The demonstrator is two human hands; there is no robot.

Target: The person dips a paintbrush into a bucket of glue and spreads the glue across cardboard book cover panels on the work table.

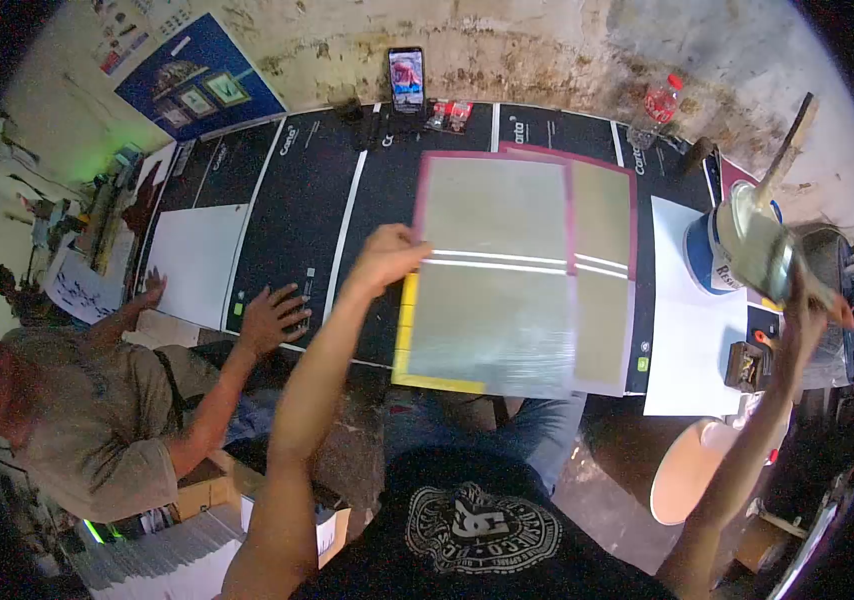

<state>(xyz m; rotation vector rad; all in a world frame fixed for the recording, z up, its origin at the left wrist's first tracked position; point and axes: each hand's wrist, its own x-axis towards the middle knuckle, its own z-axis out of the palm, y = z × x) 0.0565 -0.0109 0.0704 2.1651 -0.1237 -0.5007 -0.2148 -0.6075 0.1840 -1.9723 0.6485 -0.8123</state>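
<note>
My left hand (389,258) pinches the left edge of a translucent sheet (497,320) with pink and yellow borders. Two white stripes cross this sheet, and a similar pink-edged panel (602,220) lies partly under its right side. At the right, my right hand (815,303) is closed on a blurred, pale flat object (769,262), whose exact shape I cannot make out. That object is beside a blue and white bucket (709,252), which has a stick (785,150) rising from it.
A co-worker's hands (272,316) rest near a white sheet (195,262) at the left. A phone (407,82) stands against the wall, and a red-capped bottle (661,103) is at the back right. White paper (687,350) lies below the bucket.
</note>
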